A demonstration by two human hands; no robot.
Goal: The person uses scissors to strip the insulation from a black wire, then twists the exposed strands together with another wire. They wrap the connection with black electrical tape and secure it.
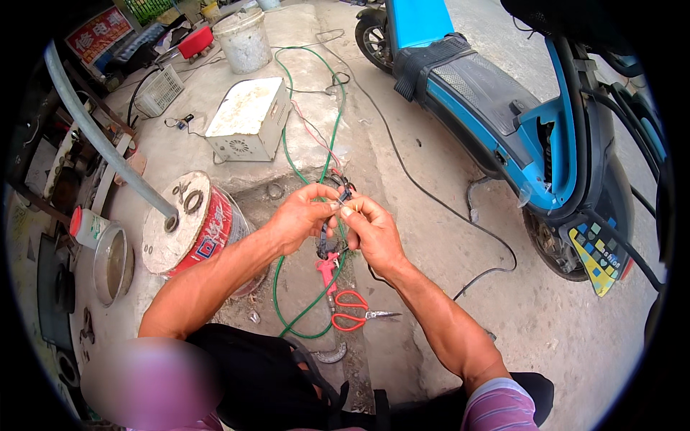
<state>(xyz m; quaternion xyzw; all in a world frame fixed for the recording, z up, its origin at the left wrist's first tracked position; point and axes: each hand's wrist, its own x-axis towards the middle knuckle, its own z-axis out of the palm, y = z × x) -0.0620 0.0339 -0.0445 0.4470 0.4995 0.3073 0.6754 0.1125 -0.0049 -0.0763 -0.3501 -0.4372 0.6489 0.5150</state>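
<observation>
In the middle of the head view, my left hand and my right hand meet with fingers pinched on thin wire ends, beside a small dark connector. Below them is a dark object I cannot make out, partly hidden by my fingers. A pink tool with a metal fitting lies on the ground under that. Red-handled scissors lie below, blades pointing right. A long green hose loops round this spot.
A blue scooter stands at right, a black cable lying beside it. A metal box, white bucket and crate sit behind. At left are a red-and-white drum with a slanting pole and a metal basin.
</observation>
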